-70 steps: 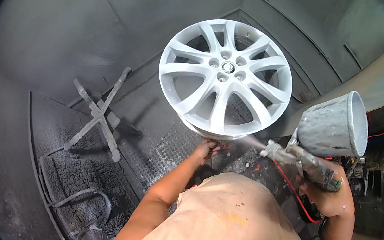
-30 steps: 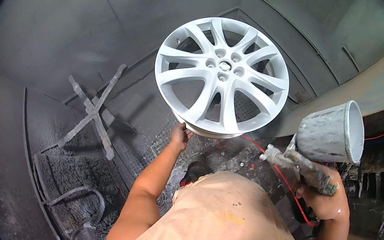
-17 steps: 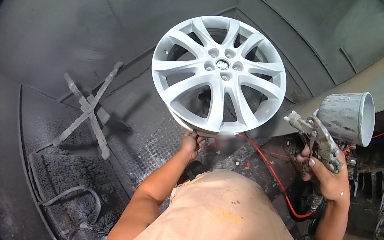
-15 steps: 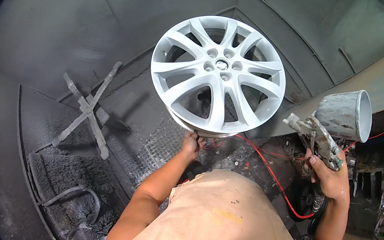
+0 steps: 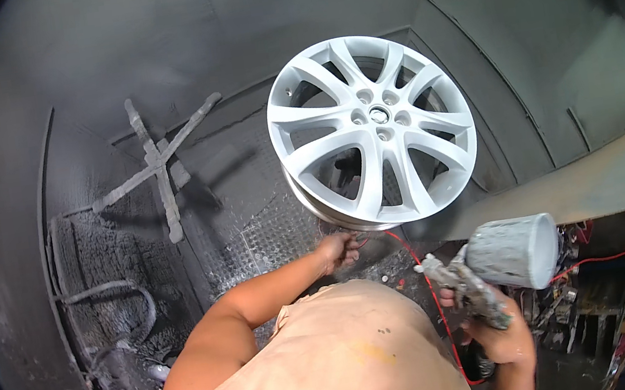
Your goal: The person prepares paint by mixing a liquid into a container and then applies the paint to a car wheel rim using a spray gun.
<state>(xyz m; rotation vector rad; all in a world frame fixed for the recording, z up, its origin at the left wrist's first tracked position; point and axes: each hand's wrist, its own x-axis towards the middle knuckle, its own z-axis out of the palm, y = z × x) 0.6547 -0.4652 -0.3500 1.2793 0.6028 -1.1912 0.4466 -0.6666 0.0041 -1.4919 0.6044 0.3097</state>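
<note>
A silver-white alloy wheel with several split spokes is raised face-up ahead of me. My left hand is just below its near edge, a little apart from the rim. Its fingers are curled, and whatever they may hold is hidden. My right hand is wrapped round a paint-crusted spray gun, low on the right. A pale grey paint cup is fixed on the gun and tilts to the right. The gun's nozzle end points up and left, below the wheel.
A paint-caked cross-shaped stand is at the left, above a crusted dark mat or filter with a bent pipe. A red hose runs down beside my body. Grey booth walls surround the wheel. Cluttered shelving stands at right.
My left hand has come away from the wheel's lower edge. My right hand has brought the spray gun leftward and down, toward my body. The view has shifted slightly.
</note>
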